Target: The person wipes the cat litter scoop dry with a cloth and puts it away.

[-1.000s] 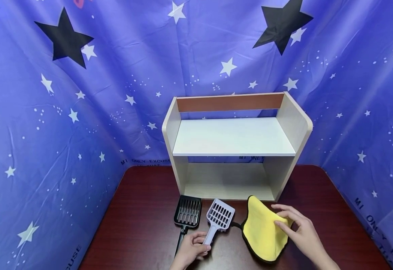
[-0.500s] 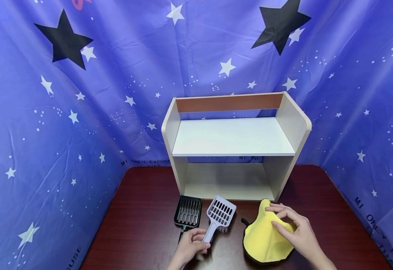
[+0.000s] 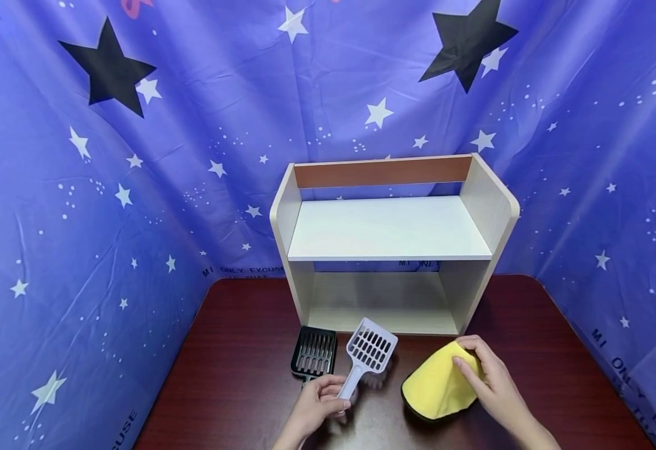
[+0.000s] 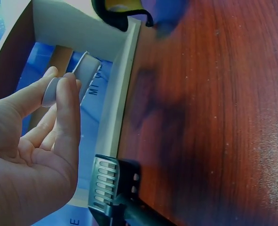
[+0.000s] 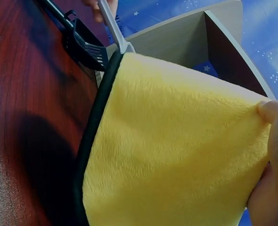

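Observation:
My left hand (image 3: 319, 403) pinches the handle of a pale lilac slotted litter scoop (image 3: 371, 345), whose head is raised over the table and tilts toward the shelf. In the left wrist view the thumb and fingers close on the handle's end. A yellow cloth (image 3: 439, 382) with black edging hangs from my right hand (image 3: 493, 381), which grips its upper part between thumb and fingers. The right wrist view shows the cloth (image 5: 176, 136) filling much of the frame and hiding part of the shelf. A black slotted litter scoop (image 3: 314, 353) lies left of the lilac one.
A two-tier wooden shelf (image 3: 389, 228) stands at the back of the dark red table (image 3: 237, 362), just beyond the scoops. Behind and on both sides hangs a blue star-patterned curtain (image 3: 192, 156). The left hand covers the black scoop's handle in the head view.
The right hand has bunched and folded the cloth, which now spans less width, its black loop out of sight in the head view. The lilac scoop has shifted slightly up toward the shelf.

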Action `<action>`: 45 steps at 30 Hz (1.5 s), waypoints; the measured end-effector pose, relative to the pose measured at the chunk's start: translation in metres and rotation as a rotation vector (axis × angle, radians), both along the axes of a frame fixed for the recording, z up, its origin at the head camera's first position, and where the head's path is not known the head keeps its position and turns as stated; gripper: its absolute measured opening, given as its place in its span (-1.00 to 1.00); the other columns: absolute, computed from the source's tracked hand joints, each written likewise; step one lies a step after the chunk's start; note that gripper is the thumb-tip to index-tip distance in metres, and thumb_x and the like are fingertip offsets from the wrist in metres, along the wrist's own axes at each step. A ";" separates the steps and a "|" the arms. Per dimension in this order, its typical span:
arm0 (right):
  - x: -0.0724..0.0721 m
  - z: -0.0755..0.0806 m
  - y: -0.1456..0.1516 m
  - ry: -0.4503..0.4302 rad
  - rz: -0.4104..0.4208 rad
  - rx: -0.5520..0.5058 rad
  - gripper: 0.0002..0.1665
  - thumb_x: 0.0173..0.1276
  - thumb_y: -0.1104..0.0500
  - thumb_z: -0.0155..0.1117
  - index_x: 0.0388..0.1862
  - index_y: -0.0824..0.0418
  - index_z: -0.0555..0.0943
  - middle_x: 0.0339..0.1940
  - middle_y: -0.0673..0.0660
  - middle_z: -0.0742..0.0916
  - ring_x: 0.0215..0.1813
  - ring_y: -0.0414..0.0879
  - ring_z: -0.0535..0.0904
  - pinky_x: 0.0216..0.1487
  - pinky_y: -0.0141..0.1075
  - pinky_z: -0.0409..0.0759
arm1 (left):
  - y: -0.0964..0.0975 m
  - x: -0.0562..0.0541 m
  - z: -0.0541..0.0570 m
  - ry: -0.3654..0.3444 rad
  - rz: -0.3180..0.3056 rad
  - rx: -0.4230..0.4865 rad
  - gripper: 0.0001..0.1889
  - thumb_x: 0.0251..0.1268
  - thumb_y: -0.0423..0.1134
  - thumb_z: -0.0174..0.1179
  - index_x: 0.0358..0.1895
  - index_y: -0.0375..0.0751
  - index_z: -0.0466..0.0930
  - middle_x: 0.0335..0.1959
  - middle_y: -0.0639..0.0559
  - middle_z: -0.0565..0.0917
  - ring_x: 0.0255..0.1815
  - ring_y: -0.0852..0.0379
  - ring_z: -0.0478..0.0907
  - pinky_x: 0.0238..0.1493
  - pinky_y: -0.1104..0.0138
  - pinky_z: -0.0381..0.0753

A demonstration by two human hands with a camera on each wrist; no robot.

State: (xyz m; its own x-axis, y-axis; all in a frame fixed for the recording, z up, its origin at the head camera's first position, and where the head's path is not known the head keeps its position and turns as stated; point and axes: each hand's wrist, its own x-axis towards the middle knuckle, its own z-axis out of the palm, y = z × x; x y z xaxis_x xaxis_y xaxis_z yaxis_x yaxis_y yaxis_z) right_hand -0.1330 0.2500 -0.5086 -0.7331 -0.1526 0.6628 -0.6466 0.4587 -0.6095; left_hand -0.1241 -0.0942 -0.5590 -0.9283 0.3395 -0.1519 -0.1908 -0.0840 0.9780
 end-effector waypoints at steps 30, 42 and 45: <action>-0.026 0.032 -0.025 0.013 0.145 0.209 -0.48 -0.02 0.42 0.54 -0.18 -0.12 0.70 -0.24 -0.17 0.77 -0.13 -0.35 0.64 -0.02 -0.71 0.46 | 0.015 0.009 0.034 0.129 -0.064 -0.096 -0.54 0.11 -0.55 0.30 0.15 -0.51 0.57 -0.06 -0.46 0.70 -0.32 0.32 0.68 -0.29 0.50 0.71; -0.031 0.029 -0.042 0.055 0.074 0.288 -0.52 -0.10 0.41 0.57 -0.32 -0.11 0.67 -0.31 -0.26 0.70 -0.21 -0.35 0.58 -0.14 -0.66 0.45 | 0.024 0.015 0.036 0.206 -0.044 -0.191 -0.60 0.08 -0.50 0.36 0.06 -0.37 0.68 -0.17 -0.31 0.77 -0.38 0.41 0.64 -0.36 0.54 0.66; -0.031 0.025 -0.047 0.074 0.031 0.335 -0.53 -0.12 0.41 0.59 -0.35 -0.08 0.62 -0.33 -0.25 0.68 -0.23 -0.36 0.56 -0.19 -0.64 0.43 | 0.025 0.016 0.036 0.218 -0.037 -0.214 -0.63 0.09 -0.48 0.37 0.04 -0.32 0.71 -0.17 -0.27 0.78 -0.38 0.42 0.65 -0.37 0.53 0.67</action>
State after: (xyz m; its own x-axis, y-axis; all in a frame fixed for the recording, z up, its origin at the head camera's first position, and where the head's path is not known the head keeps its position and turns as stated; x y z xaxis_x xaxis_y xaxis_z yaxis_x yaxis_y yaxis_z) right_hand -0.1641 0.2033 -0.4838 -0.6766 -0.3920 0.6233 -0.7000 0.6051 -0.3792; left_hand -0.1080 -0.0691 -0.5230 -0.9344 0.3556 -0.0227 0.0260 0.1317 0.9910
